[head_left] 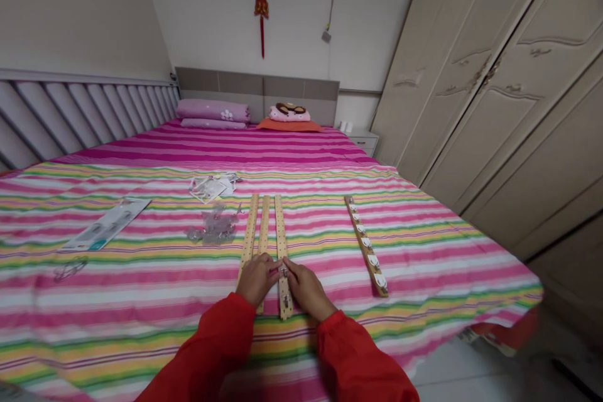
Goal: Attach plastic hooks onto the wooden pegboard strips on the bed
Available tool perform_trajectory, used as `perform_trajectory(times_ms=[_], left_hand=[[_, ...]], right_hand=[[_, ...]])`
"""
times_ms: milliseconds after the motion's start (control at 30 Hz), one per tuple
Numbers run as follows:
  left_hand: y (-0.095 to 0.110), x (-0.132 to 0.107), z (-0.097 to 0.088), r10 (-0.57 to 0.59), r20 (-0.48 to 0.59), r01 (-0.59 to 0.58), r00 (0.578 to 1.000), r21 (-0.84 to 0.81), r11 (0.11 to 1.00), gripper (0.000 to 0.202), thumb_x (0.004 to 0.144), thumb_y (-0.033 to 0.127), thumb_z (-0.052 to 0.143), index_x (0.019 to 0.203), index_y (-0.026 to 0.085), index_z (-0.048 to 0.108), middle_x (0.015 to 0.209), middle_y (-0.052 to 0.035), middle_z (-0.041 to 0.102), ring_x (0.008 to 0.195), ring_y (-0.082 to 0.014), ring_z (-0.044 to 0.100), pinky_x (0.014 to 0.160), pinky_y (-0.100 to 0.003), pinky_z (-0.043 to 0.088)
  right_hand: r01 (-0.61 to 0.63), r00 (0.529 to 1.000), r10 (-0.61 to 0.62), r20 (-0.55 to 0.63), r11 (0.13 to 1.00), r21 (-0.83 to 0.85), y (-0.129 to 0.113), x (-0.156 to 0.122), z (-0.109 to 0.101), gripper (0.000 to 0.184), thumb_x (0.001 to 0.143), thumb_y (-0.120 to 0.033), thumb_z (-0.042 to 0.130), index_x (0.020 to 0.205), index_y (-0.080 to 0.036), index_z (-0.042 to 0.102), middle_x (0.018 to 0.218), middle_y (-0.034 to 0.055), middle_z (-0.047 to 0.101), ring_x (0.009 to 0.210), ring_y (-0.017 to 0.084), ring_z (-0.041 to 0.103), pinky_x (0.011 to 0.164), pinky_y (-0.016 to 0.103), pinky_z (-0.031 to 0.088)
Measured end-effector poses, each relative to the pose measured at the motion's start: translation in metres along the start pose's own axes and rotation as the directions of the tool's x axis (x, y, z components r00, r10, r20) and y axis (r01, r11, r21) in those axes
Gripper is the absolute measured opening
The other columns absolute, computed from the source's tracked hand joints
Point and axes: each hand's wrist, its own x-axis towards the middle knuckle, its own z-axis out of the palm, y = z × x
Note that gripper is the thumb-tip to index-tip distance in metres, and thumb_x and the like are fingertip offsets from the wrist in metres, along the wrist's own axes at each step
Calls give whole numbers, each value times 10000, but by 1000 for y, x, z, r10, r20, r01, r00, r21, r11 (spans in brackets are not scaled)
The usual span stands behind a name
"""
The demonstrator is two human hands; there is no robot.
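Note:
On the striped bedspread lie narrow wooden strips with rows of small holes. My left hand (260, 277) and my right hand (305, 286) meet over the rightmost strip (281, 226). The fingers of both are closed around a small shiny metal piece (283, 271) on that strip; its exact kind is too small to tell. Another metal piece (286, 300) sits nearer the strip's close end. Left of it are a middle strip (264, 220) and a left strip (250, 226), both partly covered by my left hand.
Off to the right lies a wooden strip (365, 242) carrying several white pieces with metal parts. To the left are clear plastic pieces (219, 226), cards and packets (214, 187), a long flat package (110, 223) and a thin clear item (70, 269). Folded bedding (211, 112) rests by the headboard.

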Motion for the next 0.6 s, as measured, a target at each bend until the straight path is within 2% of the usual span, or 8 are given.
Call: perform_trajectory(times_ms=[233,367,467,533,600], left_hand=[[1,3,-2,-23,84,16,996,84,996,324,844,338,579,1157,302,657,961,-44,617,941,-204,535,812,-312,377],[0,2,-1,-45,86,37,995,97,995,347,846,331,574,1187,315,638,990,-45,607,976,-211,534,843,-326,382],[-1,1,0,-42,84,36,996,79,996,365,859,332,546,1217,321,617,999,-49,606,984,-221,532,851,-348,388],[-3,1,1,-34,81,30,996,43,999,370,856,311,539,1218,315,617,985,-48,607,978,-216,532,862,-348,394],[-6,1,0,-31,74,33,997,-31,999,386,840,277,543,1218,301,619,956,-45,610,961,-205,537,872,-340,409]], right_hand=[[-48,991,79,109,963,-265,-15,-4,-8,469,943,-264,331,1402,-238,420,1052,120,681,952,236,636,765,314,459],[-69,987,107,120,954,-290,-19,-5,-10,476,948,-290,310,1414,-251,399,1040,121,679,940,246,639,757,327,461],[-58,989,79,123,984,-170,-12,-3,-8,493,924,-270,351,1412,-228,405,1120,126,663,1024,253,615,837,352,459],[-25,994,24,111,1000,2,-5,-3,-9,500,902,-282,399,1397,-218,430,1182,113,643,1089,247,584,897,362,447],[-22,996,6,84,980,196,-3,-5,-15,519,879,-348,458,1381,-212,451,1148,98,656,1067,245,584,898,375,454]])
